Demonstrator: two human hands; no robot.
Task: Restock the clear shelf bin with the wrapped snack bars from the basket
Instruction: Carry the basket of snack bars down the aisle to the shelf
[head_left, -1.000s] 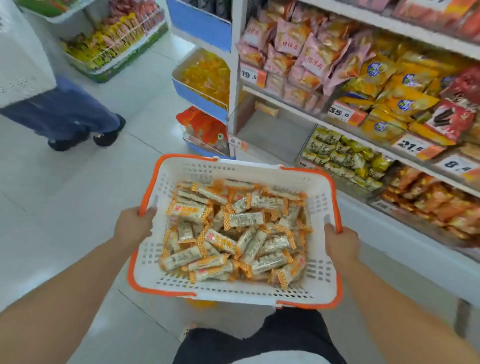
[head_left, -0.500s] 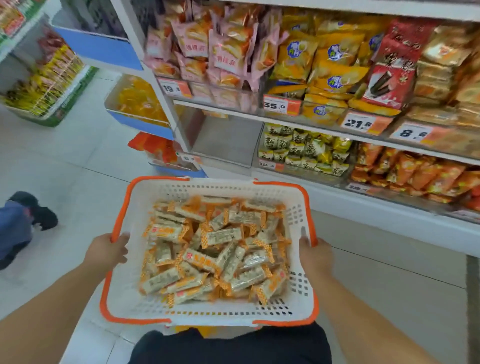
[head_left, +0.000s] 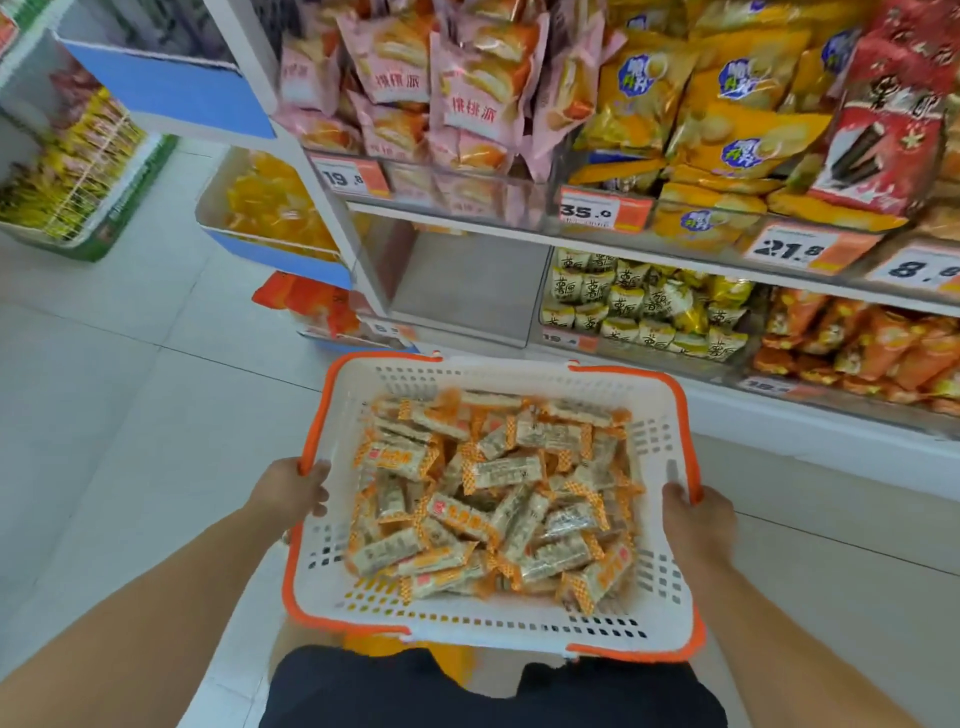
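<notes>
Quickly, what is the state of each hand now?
Left hand: closed, gripping the basket by its left rim.
Right hand: closed, gripping the basket's right rim.

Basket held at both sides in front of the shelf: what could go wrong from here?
1. The left hand and right hand both grip the basket rim, so freeing one to take bars could tip it.
2. The bars lie in a loose heap; a tilt might spill some onto the floor.
3. The empty clear bin sits low under a packed shelf, so reaching in may knock the pink bags.
</notes>
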